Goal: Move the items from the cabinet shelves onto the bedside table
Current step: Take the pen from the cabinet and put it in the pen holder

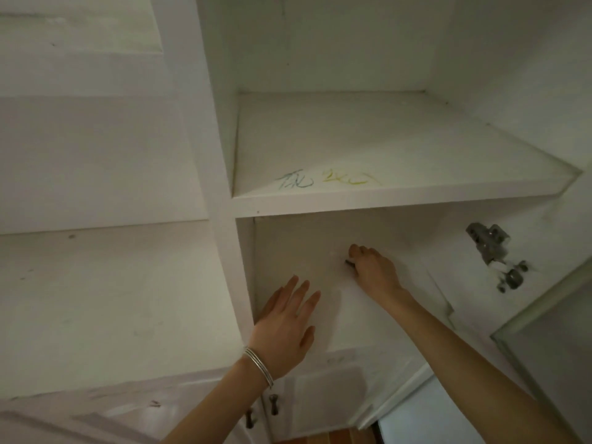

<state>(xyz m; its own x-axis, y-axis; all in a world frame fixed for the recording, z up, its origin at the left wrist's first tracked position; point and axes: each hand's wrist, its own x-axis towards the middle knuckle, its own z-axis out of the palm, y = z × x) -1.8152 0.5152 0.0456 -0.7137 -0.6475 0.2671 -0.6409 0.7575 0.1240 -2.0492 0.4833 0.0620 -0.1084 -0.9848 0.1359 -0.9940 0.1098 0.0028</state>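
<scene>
Both hands reach into the lower compartment [288, 251]. Your left hand [285, 328] lies flat, fingers straight and spread, holding nothing. Your right hand [373, 267] curls round a small dark item [349, 263], too small to name. The upper shelf [384, 149] carries only crayon scribbles [326, 180] and looks finished. Probably the last pickup; the bedside table is out of view.

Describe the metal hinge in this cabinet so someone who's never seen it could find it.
In the white cabinet, look under the shelf with blue and yellow scribbles. On the right inner wall of the lower compartment, right of the right hand pinching a small dark object, sits the hinge. It is the only silvery metal fitting there; the dark handles sit lower, on closed doors.
</scene>
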